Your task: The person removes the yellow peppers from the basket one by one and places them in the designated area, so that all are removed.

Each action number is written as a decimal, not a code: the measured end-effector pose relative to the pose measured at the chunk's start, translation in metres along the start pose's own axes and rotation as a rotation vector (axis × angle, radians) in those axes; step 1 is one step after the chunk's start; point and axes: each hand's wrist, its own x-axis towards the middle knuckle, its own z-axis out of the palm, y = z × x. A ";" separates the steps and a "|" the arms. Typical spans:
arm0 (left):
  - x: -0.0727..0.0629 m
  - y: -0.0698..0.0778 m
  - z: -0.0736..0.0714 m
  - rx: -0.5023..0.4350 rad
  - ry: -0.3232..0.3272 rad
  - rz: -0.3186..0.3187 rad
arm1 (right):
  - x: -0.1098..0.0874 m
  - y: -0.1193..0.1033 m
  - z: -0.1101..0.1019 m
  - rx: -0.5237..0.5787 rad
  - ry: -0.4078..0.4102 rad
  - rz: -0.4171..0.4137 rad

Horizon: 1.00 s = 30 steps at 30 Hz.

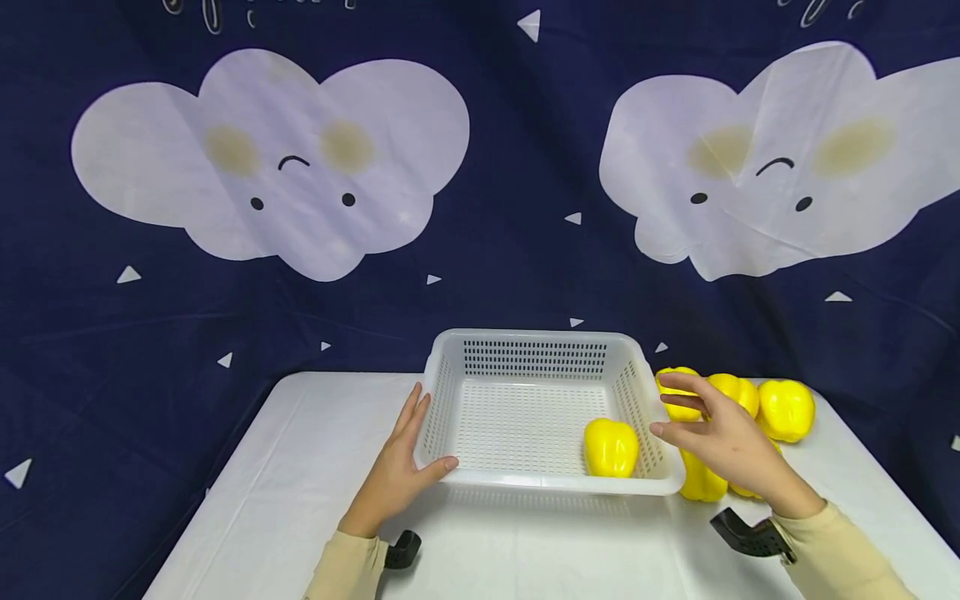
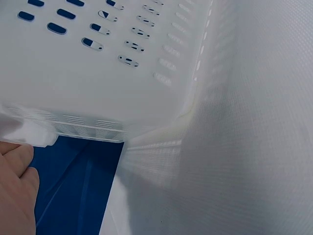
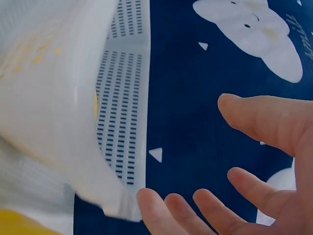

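A white perforated plastic basket (image 1: 525, 482) stands in front of me with one yellow bell pepper (image 1: 611, 448) in its right front corner. My left hand (image 1: 393, 475) grips the basket's left front corner, thumb over the rim and fingers along the outer side. Just beyond the right rim is my right hand (image 1: 731, 437), fingers spread and loosely bent with nothing between them. In the right wrist view its fingertips (image 3: 149, 198) come right up by the basket's rim (image 3: 128, 208). Part of the left hand (image 2: 17, 188) shows below the basket's wall (image 2: 98, 93) in the left wrist view.
Several more yellow bell peppers (image 1: 786, 410) lie to the right of the basket, partly behind the right hand. A white cloth covers the table (image 1: 300, 467). A dark blue curtain (image 1: 525, 208) with cloud faces hangs behind its far edge.
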 end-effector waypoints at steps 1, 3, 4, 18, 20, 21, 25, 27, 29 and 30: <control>0.000 0.000 0.000 0.000 -0.001 0.000 | 0.001 -0.002 0.002 -0.003 -0.012 0.004; 0.000 -0.001 0.000 0.001 0.000 0.002 | 0.003 -0.005 0.006 -0.001 -0.036 0.002; 0.000 -0.001 0.000 0.000 0.001 0.002 | 0.004 -0.006 0.008 0.000 -0.048 -0.001; 0.000 0.000 0.000 0.001 -0.001 0.004 | 0.016 -0.017 0.037 -0.120 -0.175 -0.065; 0.000 0.000 0.000 -0.003 -0.003 0.002 | 0.018 -0.018 0.041 -0.142 -0.193 -0.055; 0.000 0.000 0.000 -0.005 -0.003 0.002 | 0.019 -0.018 0.043 -0.154 -0.199 -0.051; 0.000 0.000 0.000 -0.013 -0.002 0.004 | 0.021 -0.020 0.050 -0.199 -0.226 -0.037; 0.000 0.000 0.000 -0.015 -0.001 0.006 | 0.021 -0.020 0.053 -0.221 -0.240 -0.036; 0.000 0.000 0.000 -0.017 -0.001 0.008 | 0.022 -0.021 0.055 -0.237 -0.254 -0.041; 0.000 0.000 0.000 -0.017 -0.001 0.009 | 0.022 -0.020 0.056 -0.245 -0.260 -0.044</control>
